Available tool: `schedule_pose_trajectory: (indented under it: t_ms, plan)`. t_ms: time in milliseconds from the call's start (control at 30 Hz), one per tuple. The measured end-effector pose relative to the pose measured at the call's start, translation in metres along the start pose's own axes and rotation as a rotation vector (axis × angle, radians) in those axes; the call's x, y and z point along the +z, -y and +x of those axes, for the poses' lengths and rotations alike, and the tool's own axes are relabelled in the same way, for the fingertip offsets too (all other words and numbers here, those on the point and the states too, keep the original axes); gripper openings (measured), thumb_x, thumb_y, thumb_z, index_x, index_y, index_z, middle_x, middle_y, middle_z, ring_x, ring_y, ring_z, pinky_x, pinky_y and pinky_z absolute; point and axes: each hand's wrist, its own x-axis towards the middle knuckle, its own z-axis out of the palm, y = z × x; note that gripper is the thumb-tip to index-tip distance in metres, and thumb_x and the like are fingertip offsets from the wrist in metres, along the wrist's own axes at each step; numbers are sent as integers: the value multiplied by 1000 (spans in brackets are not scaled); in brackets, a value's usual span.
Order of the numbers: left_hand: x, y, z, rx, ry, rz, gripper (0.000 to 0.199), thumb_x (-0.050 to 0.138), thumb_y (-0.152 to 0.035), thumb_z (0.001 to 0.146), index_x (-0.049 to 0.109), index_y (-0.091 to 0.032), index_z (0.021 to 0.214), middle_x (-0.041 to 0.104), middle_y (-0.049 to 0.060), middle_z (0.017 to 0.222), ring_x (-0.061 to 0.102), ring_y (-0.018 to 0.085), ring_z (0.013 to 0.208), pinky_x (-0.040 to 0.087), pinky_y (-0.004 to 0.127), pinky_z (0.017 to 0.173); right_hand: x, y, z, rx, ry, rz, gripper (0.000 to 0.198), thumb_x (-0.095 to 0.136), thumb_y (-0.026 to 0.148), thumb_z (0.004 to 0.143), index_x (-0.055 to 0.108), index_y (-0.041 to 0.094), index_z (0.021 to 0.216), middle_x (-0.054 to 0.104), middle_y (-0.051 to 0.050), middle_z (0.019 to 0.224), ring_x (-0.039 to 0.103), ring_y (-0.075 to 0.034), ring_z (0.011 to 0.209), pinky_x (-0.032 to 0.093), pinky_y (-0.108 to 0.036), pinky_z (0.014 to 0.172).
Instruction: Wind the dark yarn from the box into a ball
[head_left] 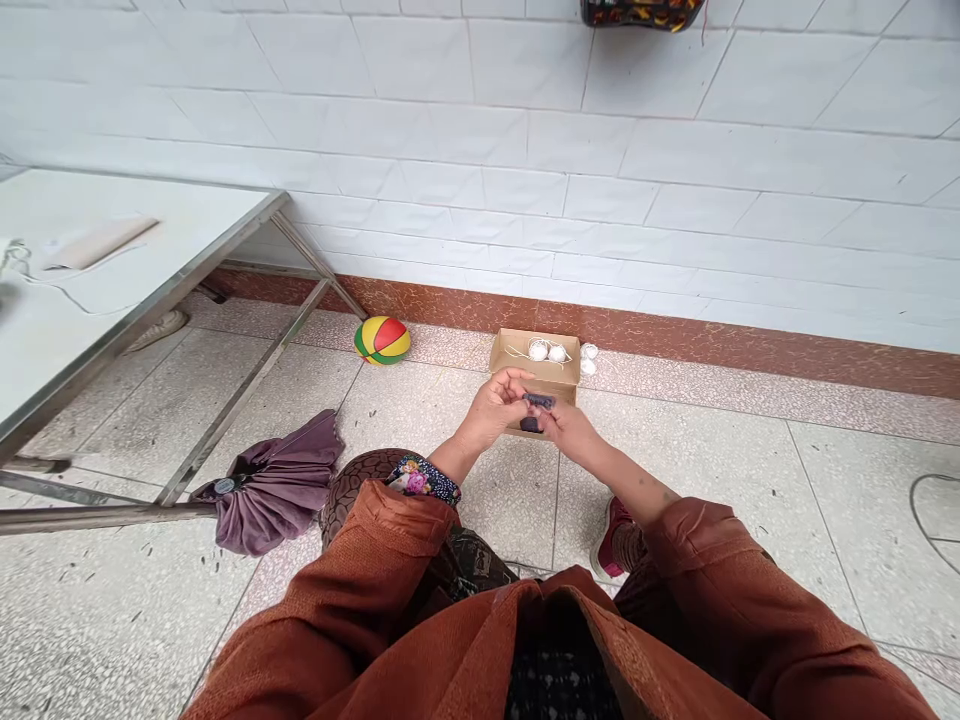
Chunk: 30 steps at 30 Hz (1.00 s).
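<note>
Over the cardboard box (572, 372) on the floor, my left hand (491, 408) and my right hand (571, 432) meet. Between their closed fingertips is a small dark blue-grey bundle (538, 400); whether it is yarn or cloth I cannot tell. Just below it, a second dark piece (530, 424) shows in the front part of the box, partly behind my fingers. Two white yarn balls (538, 350) with loose strands lie in the back part. More white balls (589, 360) rest on the floor against the box's right side.
A multicoloured ball (382, 341) lies by the wall, near the metal-framed table (225, 240) on the left. A folded purple umbrella (281, 485) leans at the table's lower bar. A dark cable (916, 510) curves over the floor at far right. A dark patterned item (641, 12) is at the top edge.
</note>
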Motion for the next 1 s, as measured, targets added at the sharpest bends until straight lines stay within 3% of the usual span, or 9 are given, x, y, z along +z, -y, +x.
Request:
schedule_pose_trajectory:
  t_ms: [133,233,333,467,567,667,833,1000]
  plan:
    - [-10,7,11,68,-218,63,38,67,-13,67,63,-20,104,51,-7,68,53,8,65,45,22,72,13,10,-12,-113,206,-273,22,42,29,103,63,21,103,69,-6,93,65,-19,80,49,-29,72]
    - [-17,11,16,132,-280,240,40,64,-8,65,63,-20,103,49,-8,66,52,9,63,45,23,70,5,19,-16,-247,220,-380,24,41,30,104,63,20,102,69,-8,95,66,-21,84,50,-30,73]
    - [-17,13,14,243,-239,435,43,62,-3,64,64,-20,103,55,-5,71,57,12,71,48,27,75,-16,23,-12,-290,29,-305,32,37,34,104,65,20,102,70,-9,93,66,-22,86,51,-33,77]
    - [-9,7,5,315,-118,571,46,59,1,63,66,-21,103,59,-2,78,59,13,76,49,30,81,-42,18,-1,-123,-310,-71,32,41,39,102,67,21,98,72,-6,92,66,-20,84,51,-31,78]
    - [-2,4,-1,227,-24,403,44,60,-1,64,65,-21,103,57,-4,74,65,14,82,51,30,84,-47,9,4,-28,-378,3,31,45,41,100,66,21,89,70,-4,84,64,-19,77,50,-30,73]
    - [3,3,-3,90,21,124,40,63,-6,67,63,-20,104,54,-6,69,68,14,82,53,29,82,-36,0,7,32,-321,-29,29,46,38,98,67,22,89,71,-3,83,64,-19,75,49,-30,71]
    - [2,5,3,23,-150,-129,30,68,-14,69,64,-20,98,52,-8,66,69,13,76,53,29,81,-11,1,3,76,-95,-93,28,45,24,97,68,25,112,75,-2,89,68,-20,78,51,-31,73]
    - [-3,10,7,-23,-320,-105,23,71,-12,64,66,-17,86,58,-6,70,64,8,67,54,27,79,-7,10,2,13,-55,-56,30,48,27,97,66,26,120,76,-3,106,71,-21,91,54,-33,81]
